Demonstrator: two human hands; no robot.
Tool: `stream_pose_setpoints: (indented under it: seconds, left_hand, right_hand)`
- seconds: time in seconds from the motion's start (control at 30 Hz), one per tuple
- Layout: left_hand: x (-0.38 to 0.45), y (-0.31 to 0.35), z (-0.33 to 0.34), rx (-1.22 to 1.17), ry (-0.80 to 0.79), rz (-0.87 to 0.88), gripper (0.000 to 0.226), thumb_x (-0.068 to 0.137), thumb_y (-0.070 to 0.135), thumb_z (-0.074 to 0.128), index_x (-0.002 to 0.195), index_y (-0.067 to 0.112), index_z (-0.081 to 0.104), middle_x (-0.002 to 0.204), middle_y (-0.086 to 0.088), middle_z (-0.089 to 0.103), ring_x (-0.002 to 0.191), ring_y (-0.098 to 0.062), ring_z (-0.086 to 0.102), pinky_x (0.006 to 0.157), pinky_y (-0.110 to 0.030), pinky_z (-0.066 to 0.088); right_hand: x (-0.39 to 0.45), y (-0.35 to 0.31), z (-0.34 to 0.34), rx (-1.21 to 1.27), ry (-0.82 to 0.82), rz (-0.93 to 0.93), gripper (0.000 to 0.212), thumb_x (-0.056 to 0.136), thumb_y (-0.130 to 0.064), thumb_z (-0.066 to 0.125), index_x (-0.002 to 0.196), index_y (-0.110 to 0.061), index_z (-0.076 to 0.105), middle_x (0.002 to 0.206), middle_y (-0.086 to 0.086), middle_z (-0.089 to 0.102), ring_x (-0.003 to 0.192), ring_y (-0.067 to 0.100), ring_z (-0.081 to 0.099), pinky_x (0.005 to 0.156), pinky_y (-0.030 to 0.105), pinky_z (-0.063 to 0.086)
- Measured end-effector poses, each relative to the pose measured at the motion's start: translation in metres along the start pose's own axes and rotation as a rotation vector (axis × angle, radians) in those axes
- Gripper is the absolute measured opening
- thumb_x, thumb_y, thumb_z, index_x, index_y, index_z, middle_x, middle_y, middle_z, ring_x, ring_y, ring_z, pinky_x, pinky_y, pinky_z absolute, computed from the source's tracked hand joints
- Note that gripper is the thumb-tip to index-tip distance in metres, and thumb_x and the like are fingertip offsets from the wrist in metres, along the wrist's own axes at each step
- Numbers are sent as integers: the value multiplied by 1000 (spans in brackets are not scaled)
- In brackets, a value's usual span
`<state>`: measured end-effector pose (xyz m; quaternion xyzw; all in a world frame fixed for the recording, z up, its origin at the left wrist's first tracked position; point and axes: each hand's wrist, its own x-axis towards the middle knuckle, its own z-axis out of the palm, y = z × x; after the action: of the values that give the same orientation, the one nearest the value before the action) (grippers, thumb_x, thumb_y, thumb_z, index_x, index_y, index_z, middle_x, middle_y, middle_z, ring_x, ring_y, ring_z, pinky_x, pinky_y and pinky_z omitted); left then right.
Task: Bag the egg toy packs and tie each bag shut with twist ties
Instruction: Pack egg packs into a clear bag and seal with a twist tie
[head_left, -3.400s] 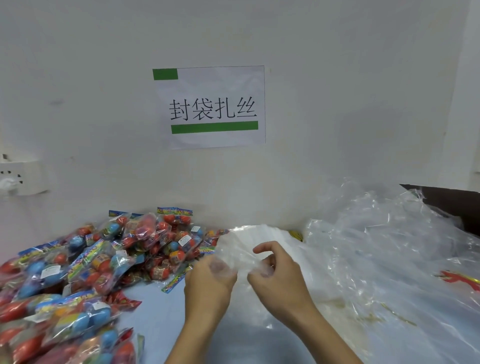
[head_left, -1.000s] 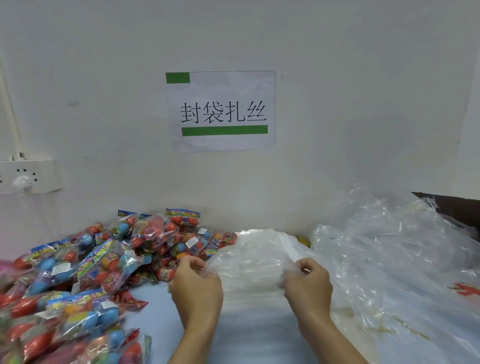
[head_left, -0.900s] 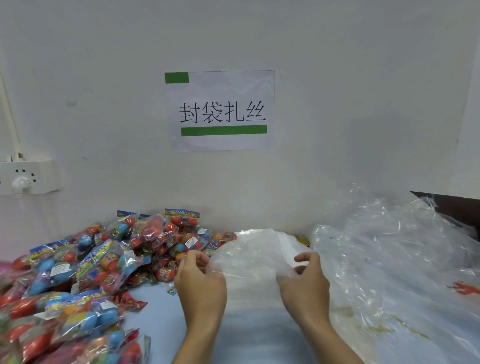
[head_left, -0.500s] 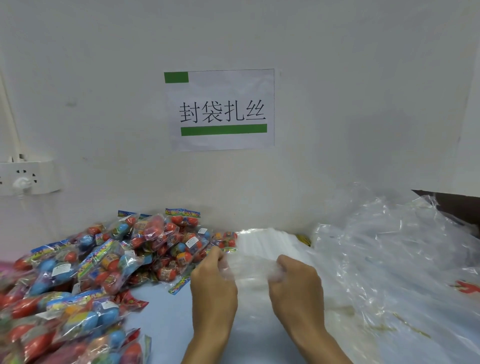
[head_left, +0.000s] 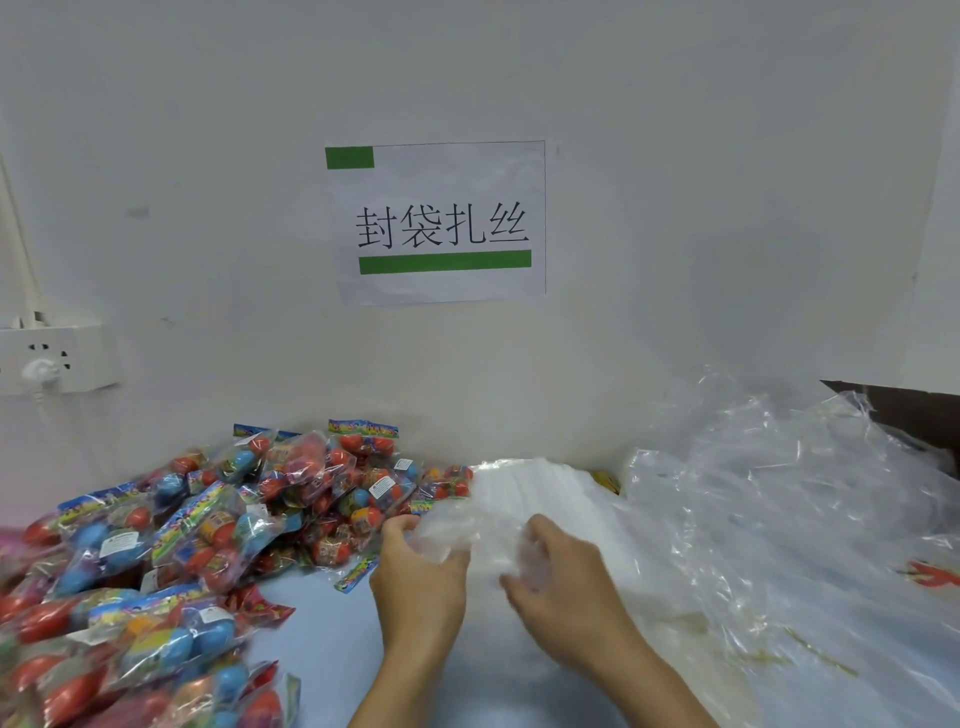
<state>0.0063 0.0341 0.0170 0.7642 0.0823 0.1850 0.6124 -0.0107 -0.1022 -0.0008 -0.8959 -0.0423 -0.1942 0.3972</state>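
Off to the left of the fingers, a heap of egg toy packs (head_left: 218, 525) spreads along the wall and down the table (head_left: 322, 639); none is bagged, and the nearest pack lies just beside the left hand (head_left: 421, 571). That hand's fingers are curled and gripping the near edge of a clear bag (head_left: 457, 525) at the top of a flat stack of bags (head_left: 540, 493). Just to its right, the right hand (head_left: 566, 582) has its fingers curled into the same film, pinching it, though blur hides exactly how the fingertips sit.

This looks like the opening step: freeing one bag from the stack and finding its mouth. Next, the two layers probably need rubbing apart so the mouth gapes, then a pack can go in from the left.

The stack's long axis runs away from the fingers toward the wall, with its near end under them. Beyond the right hand lies a crumpled mound of loose plastic sheeting (head_left: 779, 519). No twist ties can be made out.
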Motion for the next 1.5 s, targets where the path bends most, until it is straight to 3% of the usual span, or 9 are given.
stream_pose_setpoints:
  seconds: [0.2,0.43,0.63,0.73,0.87,1.2,1.3,1.37,1.5]
  left_hand:
    - [-5,-2,-2,240,45,326,51,82,-17,49,112,19,68,109,3,64,99,-17,58,81,-21,45]
    - [-13,2,5,120,-58,709,74,77,-4,72,133,39,46,128,17,44,115,12,43,88,1,35]
    - [-8,-1,8,5,-97,227,60,73,32,85,114,33,42,115,8,54,100,-9,55,76,-16,42]
    - [-7,-8,10,89,-132,177,26,80,26,79,89,22,55,85,-1,63,71,-10,57,53,-14,39]
    - [-1,-7,4,144,4,181,27,83,11,75,74,20,51,70,0,56,62,-11,49,46,-21,36]
    - [-4,-4,6,135,-312,59,33,81,27,74,97,30,45,89,-3,62,69,-20,66,47,-23,47]
    - [-3,-6,3,119,-265,-83,25,85,12,61,96,23,41,95,-15,65,49,-23,65,40,-27,50]
    - [4,-9,-3,-4,-175,-170,24,88,3,55,98,18,39,93,-17,64,39,-20,63,44,-29,55]
    - [9,-6,-7,-306,-213,-307,27,88,-3,51,105,18,44,104,-16,64,75,-29,74,53,-26,56]
  right_hand:
    - [-3,0,2,-260,76,-52,85,80,-50,70,146,-45,16,138,-18,27,126,12,34,101,34,41]
    - [-2,-9,2,64,273,63,14,85,-16,63,78,-24,55,70,-7,63,66,9,58,61,25,49]
    - [2,-9,-2,365,408,238,16,83,-16,71,81,-23,57,68,-2,68,63,12,65,64,34,58]
    - [-1,-11,6,309,307,226,22,83,-26,75,80,-27,53,72,-7,66,67,5,62,61,15,50]
    - [2,-4,-3,178,417,303,23,84,-22,68,69,-19,51,63,-5,58,60,12,51,53,27,39]
    - [6,9,-23,237,527,380,15,87,-10,63,82,-19,53,74,2,60,68,22,57,60,36,44]
    - [3,5,-15,326,288,274,28,84,-15,72,99,-29,53,88,-4,63,76,21,65,74,41,57]
    - [-2,2,-4,311,92,130,50,82,-18,77,115,-39,47,104,-15,61,87,4,64,77,19,54]
    - [-3,5,5,223,163,44,61,88,-17,73,132,-42,39,118,-15,57,96,5,62,86,24,50]
